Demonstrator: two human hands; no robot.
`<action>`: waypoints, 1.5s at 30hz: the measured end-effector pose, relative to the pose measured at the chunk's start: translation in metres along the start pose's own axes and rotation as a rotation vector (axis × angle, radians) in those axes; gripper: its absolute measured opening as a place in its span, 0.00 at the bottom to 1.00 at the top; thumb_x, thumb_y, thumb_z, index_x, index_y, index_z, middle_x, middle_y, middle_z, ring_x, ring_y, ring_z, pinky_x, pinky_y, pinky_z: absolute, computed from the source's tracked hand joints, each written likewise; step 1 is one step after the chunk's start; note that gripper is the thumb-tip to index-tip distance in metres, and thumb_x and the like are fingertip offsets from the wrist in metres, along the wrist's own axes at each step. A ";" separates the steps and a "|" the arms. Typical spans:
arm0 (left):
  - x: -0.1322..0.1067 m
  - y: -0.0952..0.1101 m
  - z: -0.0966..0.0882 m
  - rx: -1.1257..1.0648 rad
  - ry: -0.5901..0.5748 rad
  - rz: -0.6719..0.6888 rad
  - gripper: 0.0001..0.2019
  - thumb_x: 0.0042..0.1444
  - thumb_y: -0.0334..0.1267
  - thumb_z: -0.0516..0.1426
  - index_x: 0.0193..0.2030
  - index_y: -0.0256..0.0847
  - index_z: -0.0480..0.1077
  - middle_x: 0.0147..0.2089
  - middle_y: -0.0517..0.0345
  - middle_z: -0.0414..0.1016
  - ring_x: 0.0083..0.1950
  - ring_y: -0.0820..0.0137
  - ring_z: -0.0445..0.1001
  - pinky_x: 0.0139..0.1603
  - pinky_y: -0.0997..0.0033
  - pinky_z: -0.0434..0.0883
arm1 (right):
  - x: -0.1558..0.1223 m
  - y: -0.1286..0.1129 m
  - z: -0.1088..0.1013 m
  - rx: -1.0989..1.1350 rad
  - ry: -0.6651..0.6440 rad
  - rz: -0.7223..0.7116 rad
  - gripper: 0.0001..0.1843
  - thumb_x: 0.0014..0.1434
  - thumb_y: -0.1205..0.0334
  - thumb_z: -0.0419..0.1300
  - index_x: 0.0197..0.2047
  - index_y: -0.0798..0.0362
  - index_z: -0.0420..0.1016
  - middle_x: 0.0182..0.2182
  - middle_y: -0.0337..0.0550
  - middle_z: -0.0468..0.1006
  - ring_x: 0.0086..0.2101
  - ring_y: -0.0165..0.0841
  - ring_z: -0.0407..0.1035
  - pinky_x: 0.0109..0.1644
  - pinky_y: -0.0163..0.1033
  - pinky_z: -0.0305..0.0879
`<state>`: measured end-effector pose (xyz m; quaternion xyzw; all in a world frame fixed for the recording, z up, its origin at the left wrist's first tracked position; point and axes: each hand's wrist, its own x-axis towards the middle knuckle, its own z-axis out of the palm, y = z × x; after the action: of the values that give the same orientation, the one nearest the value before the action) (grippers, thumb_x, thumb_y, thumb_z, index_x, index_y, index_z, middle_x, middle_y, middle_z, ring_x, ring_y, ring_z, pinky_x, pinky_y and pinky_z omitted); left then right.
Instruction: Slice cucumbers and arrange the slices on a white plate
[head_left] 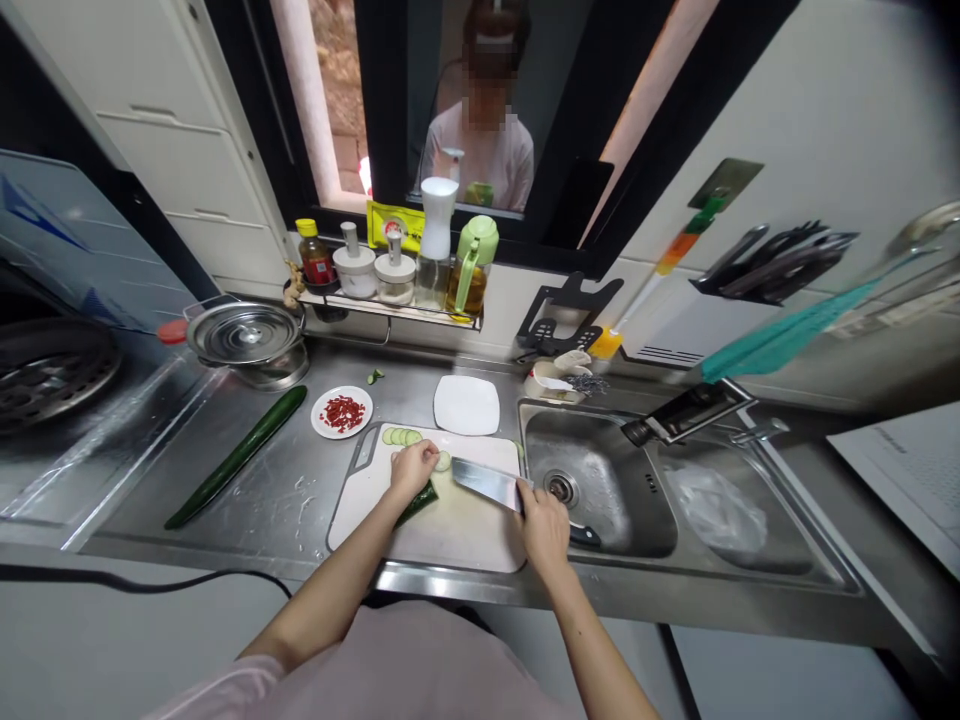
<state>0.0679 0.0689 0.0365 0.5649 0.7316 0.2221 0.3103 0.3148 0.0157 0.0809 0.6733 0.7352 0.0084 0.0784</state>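
Observation:
My right hand (545,518) is wrapped round the black handle of a cleaver (487,482). Its broad blade points left over the white cutting board (472,535). Above the board, the fingers of my left hand (412,470) are pinched together; whatever they hold is hidden. Just right of those fingertips is a pale cucumber slice (443,461). A cut piece of cucumber (418,503) lies partly under my left wrist. Several overlapping cucumber slices (401,437) form a row at the board's far left. Behind the board stands a white square plate (466,405).
On the left, a whole cucumber (236,457) lies on the steel counter beside a plate (318,418) of chopped red pieces. A lidded pot (251,335) stands behind. The sink (607,470) borders the board's right side. Bottles and jars fill a rack (390,305) below the window.

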 end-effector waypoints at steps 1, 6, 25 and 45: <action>0.007 -0.002 0.001 0.030 0.003 -0.013 0.06 0.55 0.40 0.56 0.36 0.46 0.74 0.36 0.61 0.79 0.41 0.68 0.74 0.47 0.68 0.61 | 0.000 0.001 0.001 0.004 -0.005 0.008 0.26 0.58 0.62 0.59 0.60 0.50 0.65 0.43 0.47 0.75 0.44 0.38 0.66 0.46 0.39 0.52; 0.035 -0.009 0.000 0.153 0.037 -0.070 0.09 0.57 0.40 0.53 0.36 0.45 0.74 0.38 0.57 0.79 0.43 0.63 0.73 0.49 0.62 0.60 | 0.003 0.002 -0.001 0.028 -0.017 0.027 0.26 0.58 0.62 0.58 0.61 0.52 0.65 0.42 0.47 0.76 0.44 0.39 0.67 0.46 0.39 0.53; 0.049 -0.026 -0.008 0.342 0.137 -0.182 0.13 0.51 0.41 0.56 0.44 0.46 0.73 0.46 0.49 0.77 0.51 0.56 0.69 0.51 0.56 0.57 | 0.005 -0.005 0.004 0.104 -0.053 0.056 0.25 0.57 0.64 0.57 0.59 0.51 0.67 0.42 0.47 0.76 0.44 0.37 0.68 0.47 0.37 0.54; -0.018 -0.038 -0.015 -0.072 0.309 -0.145 0.13 0.58 0.40 0.52 0.47 0.46 0.73 0.36 0.58 0.76 0.42 0.65 0.73 0.48 0.64 0.64 | 0.005 -0.011 0.010 0.247 -0.046 0.068 0.24 0.56 0.64 0.55 0.57 0.52 0.69 0.46 0.47 0.78 0.45 0.37 0.70 0.48 0.37 0.58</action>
<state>0.0342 0.0421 0.0247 0.4585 0.8010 0.3092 0.2294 0.3049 0.0189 0.0690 0.7025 0.7052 -0.0950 0.0111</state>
